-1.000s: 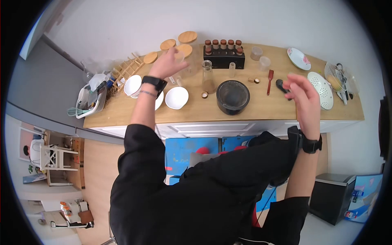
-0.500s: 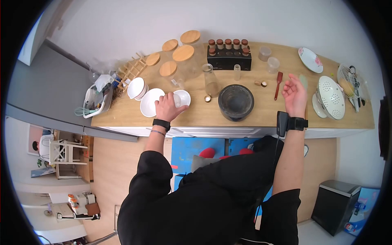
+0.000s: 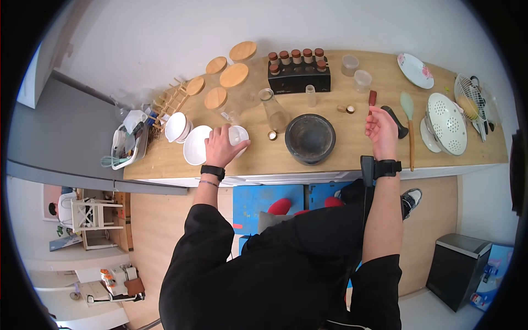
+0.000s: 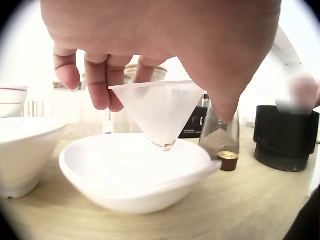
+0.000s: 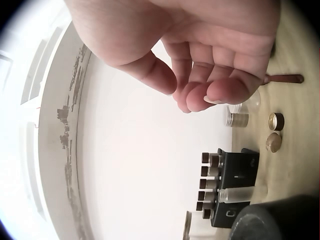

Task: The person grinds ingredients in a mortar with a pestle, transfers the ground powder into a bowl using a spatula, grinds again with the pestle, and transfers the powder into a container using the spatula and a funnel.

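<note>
My left hand [image 3: 221, 146] grips a translucent white funnel [image 4: 159, 112] by its wide rim, thumb on one side and fingers on the other. The funnel's narrow tip points down into a small white bowl [image 4: 117, 187]. A larger white bowl [image 3: 197, 147] stands just left of it. In the head view the hand covers part of both bowls. My right hand [image 3: 381, 132] hovers over the counter with loosely curled fingers and nothing in them. Below and around it lie a red spatula [image 3: 372, 98] and a black-handled tool [image 3: 397, 124].
A black pot [image 3: 309, 140] stands mid-counter, beside a glass flask [image 3: 275, 113] and a small cap [image 3: 272, 135]. Behind are a black spice rack [image 3: 300, 82] and wooden-lidded jars [image 3: 234, 75]. A green spatula [image 3: 407, 104] and white colander [image 3: 446, 124] are at right.
My left hand came down from the wooden-lidded jars to the small white bowl, with the funnel in it. My right hand moved left and its fingers curled in more.
</note>
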Motion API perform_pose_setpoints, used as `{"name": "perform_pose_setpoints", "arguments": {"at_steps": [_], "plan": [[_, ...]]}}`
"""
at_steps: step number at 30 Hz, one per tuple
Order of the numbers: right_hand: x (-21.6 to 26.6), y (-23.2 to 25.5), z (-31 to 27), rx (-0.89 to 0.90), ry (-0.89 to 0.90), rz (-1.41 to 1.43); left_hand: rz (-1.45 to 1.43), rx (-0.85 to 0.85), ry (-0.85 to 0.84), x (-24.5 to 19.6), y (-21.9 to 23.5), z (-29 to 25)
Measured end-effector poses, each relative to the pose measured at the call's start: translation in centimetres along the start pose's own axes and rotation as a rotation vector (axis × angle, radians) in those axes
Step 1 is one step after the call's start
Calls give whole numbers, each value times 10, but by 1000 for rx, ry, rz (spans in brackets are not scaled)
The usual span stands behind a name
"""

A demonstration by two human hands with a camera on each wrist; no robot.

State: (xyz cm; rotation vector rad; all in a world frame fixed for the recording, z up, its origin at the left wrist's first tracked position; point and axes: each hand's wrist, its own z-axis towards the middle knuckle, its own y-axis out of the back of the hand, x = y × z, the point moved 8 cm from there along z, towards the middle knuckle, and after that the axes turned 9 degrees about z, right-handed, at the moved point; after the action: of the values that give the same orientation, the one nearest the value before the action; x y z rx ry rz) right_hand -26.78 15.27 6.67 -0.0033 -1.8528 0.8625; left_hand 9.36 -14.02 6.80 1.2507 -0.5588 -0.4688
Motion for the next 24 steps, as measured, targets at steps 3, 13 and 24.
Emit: {"name": "perform_pose_setpoints", "arguments": {"at_steps": [3, 13, 24], "plan": [[-7, 1, 3, -12, -12, -18, -120, -75, -95, -24, 35, 14], [-15, 7, 12, -19, -35, -55, -13, -233, -300, -47, 84, 76], [-22, 12, 18, -16, -51, -61, 321, 43, -449, -87, -27, 89]]}}
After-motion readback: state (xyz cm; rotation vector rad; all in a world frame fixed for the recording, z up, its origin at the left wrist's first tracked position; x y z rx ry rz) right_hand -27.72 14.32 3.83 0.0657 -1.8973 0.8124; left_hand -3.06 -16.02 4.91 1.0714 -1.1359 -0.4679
